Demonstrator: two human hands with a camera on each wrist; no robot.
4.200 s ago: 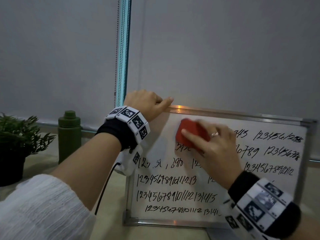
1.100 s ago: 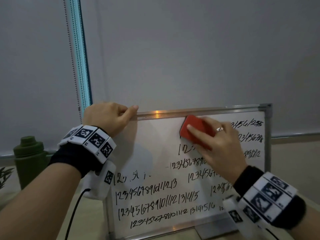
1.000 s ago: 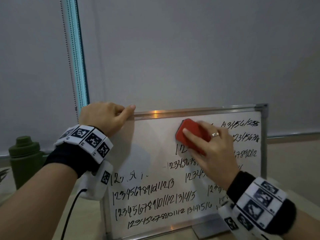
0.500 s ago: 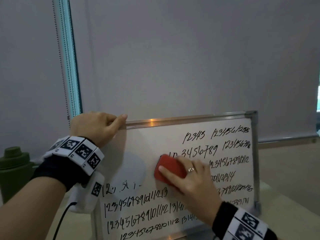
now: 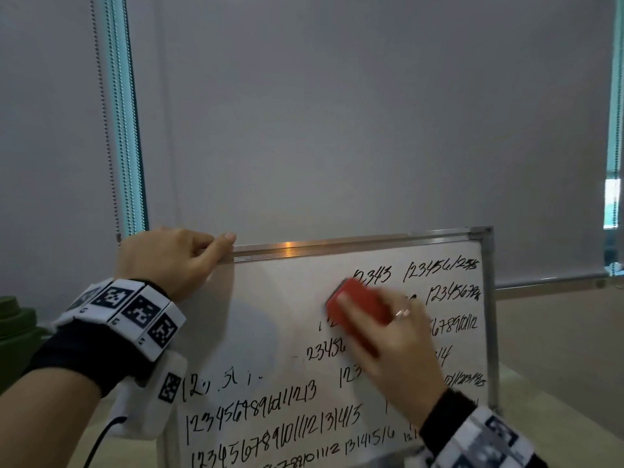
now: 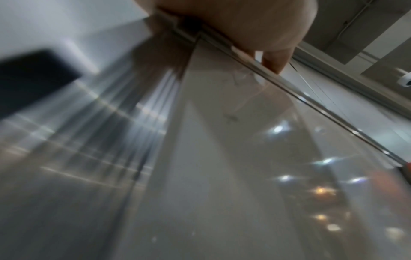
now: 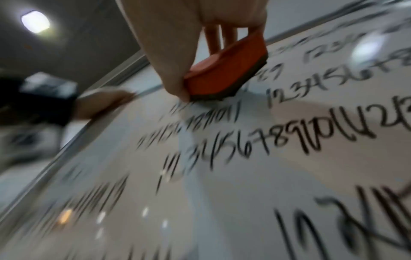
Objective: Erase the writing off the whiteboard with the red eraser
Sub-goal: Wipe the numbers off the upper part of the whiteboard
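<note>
Grey roller blinds (image 5: 337, 113) covered the windows, a bead chain (image 5: 104, 130) hung at the left gap where teal daylight showed, and a pale tabletop (image 5: 557, 410) lay below.

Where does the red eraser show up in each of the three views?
Head: red eraser right of centre, under the right hand.
Left wrist: only a red blur at the right edge.
Right wrist: upper centre.
Shared landmark: the whiteboard's top rail.
</note>
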